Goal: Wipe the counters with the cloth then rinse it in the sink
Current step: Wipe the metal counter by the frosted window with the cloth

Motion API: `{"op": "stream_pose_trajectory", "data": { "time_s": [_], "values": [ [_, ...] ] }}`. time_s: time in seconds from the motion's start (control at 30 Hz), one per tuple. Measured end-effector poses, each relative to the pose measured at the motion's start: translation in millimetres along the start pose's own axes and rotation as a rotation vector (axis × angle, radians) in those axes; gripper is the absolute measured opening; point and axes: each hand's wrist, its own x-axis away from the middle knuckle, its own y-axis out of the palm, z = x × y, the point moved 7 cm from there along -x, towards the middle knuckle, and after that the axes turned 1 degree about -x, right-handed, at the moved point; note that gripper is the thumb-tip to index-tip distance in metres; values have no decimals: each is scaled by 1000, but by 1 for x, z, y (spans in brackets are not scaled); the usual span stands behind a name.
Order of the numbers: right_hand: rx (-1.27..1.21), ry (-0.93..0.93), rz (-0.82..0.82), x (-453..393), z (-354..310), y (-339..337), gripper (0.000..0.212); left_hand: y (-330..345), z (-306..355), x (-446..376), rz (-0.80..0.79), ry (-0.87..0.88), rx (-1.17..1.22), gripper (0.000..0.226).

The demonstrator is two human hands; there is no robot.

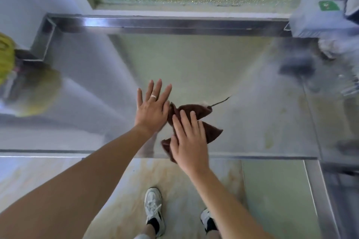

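Right now my right hand (187, 139) lies flat with straight fingers on the brown cloth (196, 120), pressing it to the steel tabletop (194, 68) near the front edge. My left hand (152, 105), fingers spread and open, with a ring (153, 96) on one, rests on the metal just beside the cloth's left corner. Below, my white shoes (153, 209) stand on the pale floor (120, 180).
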Motion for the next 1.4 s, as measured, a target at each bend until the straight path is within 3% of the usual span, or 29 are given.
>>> {"op": "stream_pose_trajectory", "data": {
  "time_s": [0.1,0.2,0.33,0.47,0.6,0.83,1.0,1.1,1.4],
  "values": [
    [79,-34,30,-3,57,-14,49,0,-1,4,15,-20,33,56],
    [127,215,60,-8,99,-26,50,1,0,8,10,-17,40,57],
    [90,478,137,-10,54,-18,55,1,0,8,13,-24,38,58],
    [46,283,56,-7,-18,7,58,1,0,9,-4,-13,6,59],
    [92,21,6,-11,18,-2,51,0,0,10,3,-17,38,58],
    [150,263,52,-26,165,-50,48,2,5,16,7,-52,72,57],
    [131,295,128,-41,163,-67,41,12,37,29,-28,103,-52,59],
    [95,373,125,-43,149,-55,53,15,52,24,-32,88,-45,59],
    [67,108,-54,3,160,-50,59,23,101,-17,-76,-8,-12,62]
  ]
}}
